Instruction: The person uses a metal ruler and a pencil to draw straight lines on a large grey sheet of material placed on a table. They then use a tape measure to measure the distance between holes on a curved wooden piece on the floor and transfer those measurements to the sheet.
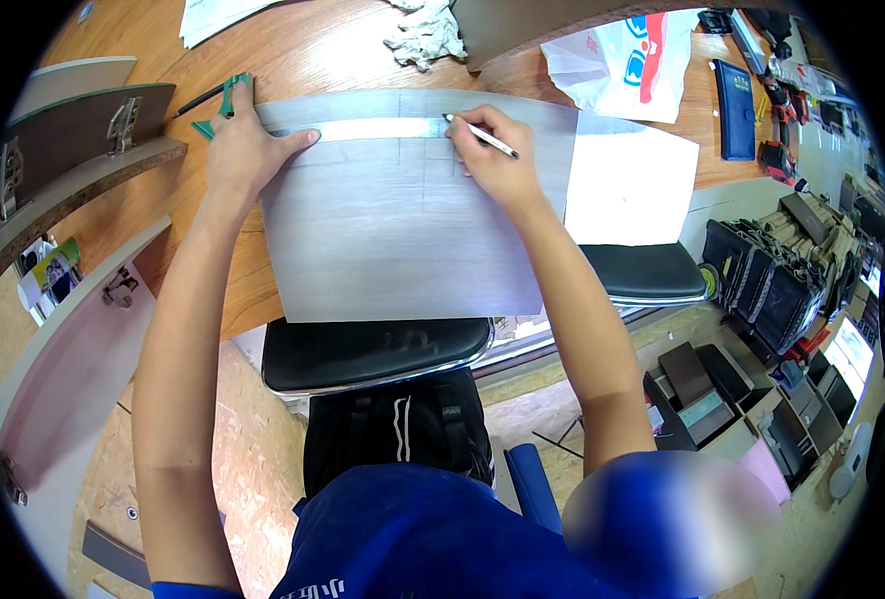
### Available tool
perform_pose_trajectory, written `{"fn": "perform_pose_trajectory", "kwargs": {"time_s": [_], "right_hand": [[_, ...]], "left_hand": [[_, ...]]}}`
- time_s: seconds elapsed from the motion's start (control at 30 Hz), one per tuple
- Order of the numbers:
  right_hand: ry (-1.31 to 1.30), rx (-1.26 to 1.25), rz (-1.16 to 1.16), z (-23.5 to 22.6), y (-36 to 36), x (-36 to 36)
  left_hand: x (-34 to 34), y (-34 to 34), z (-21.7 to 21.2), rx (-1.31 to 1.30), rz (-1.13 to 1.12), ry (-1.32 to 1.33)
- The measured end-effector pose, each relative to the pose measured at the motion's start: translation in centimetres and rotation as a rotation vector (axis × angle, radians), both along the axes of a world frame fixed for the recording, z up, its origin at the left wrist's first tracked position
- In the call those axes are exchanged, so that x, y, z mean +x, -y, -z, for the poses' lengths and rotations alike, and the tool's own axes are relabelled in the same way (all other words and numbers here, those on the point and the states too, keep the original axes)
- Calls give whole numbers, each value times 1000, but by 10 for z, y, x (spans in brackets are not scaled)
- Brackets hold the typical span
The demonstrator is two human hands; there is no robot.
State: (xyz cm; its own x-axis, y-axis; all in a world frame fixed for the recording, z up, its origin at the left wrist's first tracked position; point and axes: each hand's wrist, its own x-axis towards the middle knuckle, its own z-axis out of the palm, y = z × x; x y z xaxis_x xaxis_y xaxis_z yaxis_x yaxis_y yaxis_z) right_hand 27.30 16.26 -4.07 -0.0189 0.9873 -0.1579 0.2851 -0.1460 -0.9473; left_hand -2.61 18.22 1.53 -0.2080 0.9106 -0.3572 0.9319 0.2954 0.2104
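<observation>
A large grey board [403, 250] lies on the wooden table, with thin drawn lines on its upper part. Across it rests the metal blade of a green-handled try square [368, 129]. My left hand [238, 150] grips the square's green end at the board's left edge, its thumb stretched onto the blade. In my right hand [497, 160] is a white pen [494, 143] with a dark tip, held between the fingers. The tip is at the right end of the blade, close to the drawn lines.
White paper [632, 185] lies right of the board. Beyond are a white plastic bag [612, 65], a dark blue notebook [735, 110] and crumpled gloves or cloth [428, 35]. Hinged panels [83, 165] stand at the left. A black stool [378, 351] is under the table's near edge.
</observation>
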Motion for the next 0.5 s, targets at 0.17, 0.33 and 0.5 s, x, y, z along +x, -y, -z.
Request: {"fn": "perform_pose_trajectory", "kwargs": {"time_s": [0.17,0.33,0.5], "right_hand": [[-102,29,159,1,17,12],[39,46,93,6,18,15],[23,13,53,4,16,14]], "left_hand": [[-3,1,5,10,-12,-18],[3,-3,-3,-59,-61,-5],[0,-3,2,-28,-22,-37]]}}
